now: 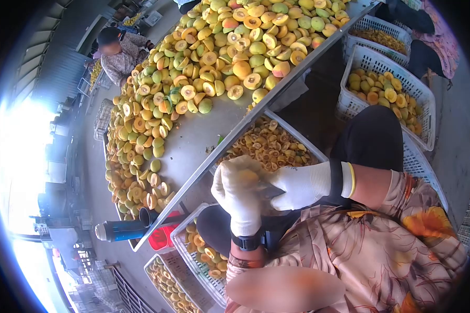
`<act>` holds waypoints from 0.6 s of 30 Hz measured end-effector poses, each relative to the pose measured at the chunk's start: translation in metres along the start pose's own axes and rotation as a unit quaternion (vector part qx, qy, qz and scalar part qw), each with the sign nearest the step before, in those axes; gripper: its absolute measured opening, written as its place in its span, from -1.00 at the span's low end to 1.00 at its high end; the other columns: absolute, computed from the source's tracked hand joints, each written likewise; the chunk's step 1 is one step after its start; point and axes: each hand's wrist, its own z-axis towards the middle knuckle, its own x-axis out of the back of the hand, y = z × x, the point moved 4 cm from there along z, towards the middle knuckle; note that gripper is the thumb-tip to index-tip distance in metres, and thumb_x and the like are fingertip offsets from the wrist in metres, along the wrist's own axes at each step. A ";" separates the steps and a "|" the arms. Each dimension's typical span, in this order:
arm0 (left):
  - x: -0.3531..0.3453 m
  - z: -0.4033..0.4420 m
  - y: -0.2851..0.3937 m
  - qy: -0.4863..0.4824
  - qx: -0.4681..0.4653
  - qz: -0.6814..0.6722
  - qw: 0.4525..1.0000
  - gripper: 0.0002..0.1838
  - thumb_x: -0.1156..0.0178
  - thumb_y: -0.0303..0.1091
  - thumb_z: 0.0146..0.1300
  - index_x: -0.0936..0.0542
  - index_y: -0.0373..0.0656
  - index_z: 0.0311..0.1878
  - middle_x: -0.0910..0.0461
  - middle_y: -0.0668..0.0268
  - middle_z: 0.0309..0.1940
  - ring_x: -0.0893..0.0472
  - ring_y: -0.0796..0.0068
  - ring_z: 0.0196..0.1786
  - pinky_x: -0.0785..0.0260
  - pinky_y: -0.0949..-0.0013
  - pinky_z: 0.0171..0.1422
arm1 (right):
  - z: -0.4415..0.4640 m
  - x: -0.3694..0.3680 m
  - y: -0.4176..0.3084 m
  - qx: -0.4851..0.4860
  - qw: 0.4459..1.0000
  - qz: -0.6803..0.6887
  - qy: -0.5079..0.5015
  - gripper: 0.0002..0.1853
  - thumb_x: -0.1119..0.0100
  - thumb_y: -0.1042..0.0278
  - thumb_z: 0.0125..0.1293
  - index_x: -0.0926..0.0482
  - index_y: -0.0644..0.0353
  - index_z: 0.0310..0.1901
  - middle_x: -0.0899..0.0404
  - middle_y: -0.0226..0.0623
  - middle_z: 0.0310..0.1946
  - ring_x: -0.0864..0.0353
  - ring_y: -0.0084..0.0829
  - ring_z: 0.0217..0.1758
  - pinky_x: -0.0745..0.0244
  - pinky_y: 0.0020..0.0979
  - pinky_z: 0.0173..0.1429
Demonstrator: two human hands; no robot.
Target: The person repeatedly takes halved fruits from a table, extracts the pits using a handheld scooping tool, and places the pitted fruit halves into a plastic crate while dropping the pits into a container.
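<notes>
Both my hands wear white gloves and meet above a crate of fruit scraps beside the metal table. My left hand, with a dark watch at its wrist, is closed around a yellow peach half, mostly hidden and blurred. My right hand is closed on a small dark tool pressed close to the fruit; its exact kind is hidden by the fingers. Many halved peaches, several with pits showing, are heaped on the metal table.
White crates of peach halves stand at right and lower left. A blue flask lies across the table corner near a red container. Another person is across the table; someone's patterned clothing shows at upper right.
</notes>
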 end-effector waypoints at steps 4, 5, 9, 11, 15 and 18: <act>-0.008 0.000 -0.008 0.039 0.070 -0.111 0.991 -0.39 -0.09 0.16 0.54 -0.65 -0.33 -0.21 -0.67 0.10 -0.43 -0.65 0.32 -0.42 -0.53 0.31 -0.30 | 0.005 -0.008 0.014 0.064 0.992 0.105 0.000 -0.76 -0.16 0.34 0.36 -0.58 0.32 -0.07 -0.64 -0.29 -0.41 -0.66 -0.36 -0.41 -0.58 -0.33 -0.23; -0.009 0.001 -0.007 0.023 0.059 -0.092 0.994 -0.39 -0.08 0.17 0.54 -0.64 -0.32 -0.22 -0.67 0.10 -0.43 -0.64 0.32 -0.42 -0.52 0.31 -0.30 | 0.001 -0.004 0.015 0.006 0.994 0.106 -0.031 -0.77 -0.16 0.35 0.35 -0.57 0.33 -0.08 -0.62 -0.31 -0.45 -0.63 -0.40 -0.46 -0.57 -0.36 -0.30; -0.012 0.008 -0.004 -0.055 0.041 -0.087 0.994 -0.38 -0.07 0.18 0.54 -0.64 -0.30 -0.25 -0.66 0.12 -0.43 -0.63 0.32 -0.41 -0.50 0.29 -0.29 | -0.007 0.001 0.002 -0.192 0.930 0.269 -0.162 -0.84 -0.16 0.37 0.34 -0.52 0.30 -0.21 -0.41 -0.41 -0.65 -0.40 -0.55 -0.70 -0.33 -0.48 -0.61; -0.011 0.008 -0.007 -0.077 0.068 -0.106 0.989 -0.39 -0.06 0.18 0.54 -0.64 -0.30 -0.25 -0.66 0.12 -0.42 -0.63 0.33 -0.41 -0.50 0.30 -0.28 | -0.011 -0.003 0.006 -0.207 0.855 0.431 -0.203 -0.87 -0.17 0.37 0.32 -0.48 0.23 -0.28 -0.29 -0.47 -0.71 -0.26 -0.60 -0.77 -0.16 -0.50 -0.69; -0.010 0.006 -0.008 -0.044 0.135 -0.086 0.986 -0.40 -0.06 0.16 0.54 -0.65 -0.31 -0.20 -0.67 0.14 -0.41 -0.63 0.36 -0.40 -0.48 0.36 -0.24 | -0.014 -0.008 0.012 -0.184 0.755 0.578 -0.250 -0.85 -0.19 0.37 0.29 -0.43 0.19 -0.35 -0.17 -0.53 -0.74 -0.14 -0.68 -0.80 0.01 -0.54 -0.74; -0.002 -0.001 -0.006 -0.030 0.151 -0.056 0.986 -0.43 -0.07 0.13 0.55 -0.65 -0.31 -0.16 -0.68 0.15 -0.40 -0.64 0.39 -0.37 -0.47 0.40 -0.23 | -0.011 -0.012 0.014 -0.210 0.789 0.525 -0.240 -0.84 -0.21 0.36 0.28 -0.45 0.21 -0.32 -0.18 -0.53 -0.73 -0.14 -0.68 -0.79 0.00 -0.54 -0.73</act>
